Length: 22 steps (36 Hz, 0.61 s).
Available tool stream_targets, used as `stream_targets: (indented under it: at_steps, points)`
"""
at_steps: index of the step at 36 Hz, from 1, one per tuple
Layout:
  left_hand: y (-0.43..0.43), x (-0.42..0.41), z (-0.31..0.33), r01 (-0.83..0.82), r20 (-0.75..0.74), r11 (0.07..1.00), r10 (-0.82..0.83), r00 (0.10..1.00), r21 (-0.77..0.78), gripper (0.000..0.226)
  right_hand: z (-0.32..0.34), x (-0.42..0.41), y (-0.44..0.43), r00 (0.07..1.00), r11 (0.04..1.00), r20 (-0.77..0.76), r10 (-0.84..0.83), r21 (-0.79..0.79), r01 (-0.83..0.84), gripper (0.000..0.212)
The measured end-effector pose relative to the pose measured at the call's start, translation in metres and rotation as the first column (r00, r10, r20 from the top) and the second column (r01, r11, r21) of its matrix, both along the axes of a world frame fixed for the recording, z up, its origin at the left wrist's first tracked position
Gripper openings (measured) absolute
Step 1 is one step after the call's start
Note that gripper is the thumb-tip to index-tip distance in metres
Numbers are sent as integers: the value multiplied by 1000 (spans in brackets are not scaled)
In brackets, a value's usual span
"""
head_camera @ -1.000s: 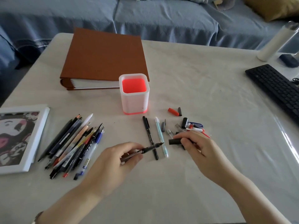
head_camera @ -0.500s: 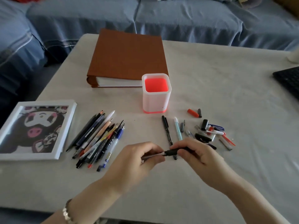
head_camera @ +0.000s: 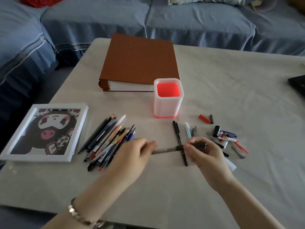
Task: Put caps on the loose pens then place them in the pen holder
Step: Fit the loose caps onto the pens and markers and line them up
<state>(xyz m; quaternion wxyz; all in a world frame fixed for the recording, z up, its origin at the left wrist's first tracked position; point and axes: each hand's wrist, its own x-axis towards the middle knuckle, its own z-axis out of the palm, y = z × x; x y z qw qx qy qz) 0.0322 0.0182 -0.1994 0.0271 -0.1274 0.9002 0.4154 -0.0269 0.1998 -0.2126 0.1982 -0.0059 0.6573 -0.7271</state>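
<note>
Right hand [head_camera: 204,154]: fingers [head_camera: 189,147] pinched on the black cap [head_camera: 197,145] at one end of a dark pen [head_camera: 166,150], held level just above the table [head_camera: 231,90]. Cap apparently seated on the pen, though the joint is partly masked by the fingertips.

Left hand [head_camera: 132,156]: blurred; fingers loosely curled, tips at the pen's other end near its grey barrel. Cannot tell whether gripping the barrel or merely touching it.

Beneath the held pen: a capped black pen [head_camera: 179,139] flat on the table, crossing under it at nearly a right angle. Just beside, a pale blue pen [head_camera: 187,131], lower half hidden behind the right hand.

Pen holder [head_camera: 168,98]: white, square, red inside, upright behind the hands, touching or nearly touching the front edge of a brown binder [head_camera: 140,61]. No pens visible in it.

Pile of loose pens and pencils [head_camera: 109,141] left of the hands, its near-right corner covered by the left hand. Scatter of caps and short pieces [head_camera: 226,138] right of the right hand, partly hidden by it; individual items hard to sort. Red cap [head_camera: 204,119] and a small dark cap [head_camera: 211,116] lying apart, farther back.

Framed picture [head_camera: 44,133] at the left edge of the table. Dark object [head_camera: 297,82] cut off at the right border; unidentifiable. Bracelet [head_camera: 77,214] on the left wrist.
</note>
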Motion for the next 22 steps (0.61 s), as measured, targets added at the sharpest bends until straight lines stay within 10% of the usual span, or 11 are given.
stream_targets:
  at_steps: [5, 14, 22]
  points:
    - [-36, 2, -32, -117, -86, 866, 86, 993, -485, 12, -2, -19, 0, 997, 995, 35, -66, 79, 63, 22]
    - [-36, 5, -46, 47, 47, 797, -24, 999, -602, 21, -9, -40, -37, 936, 673, -174, 305, 735, -82, 25]
    - [-34, -4, -53, 94, 75, 733, -58, 995, -674, 31, -16, -49, -38, 908, 541, -212, 361, 841, -19, 44]
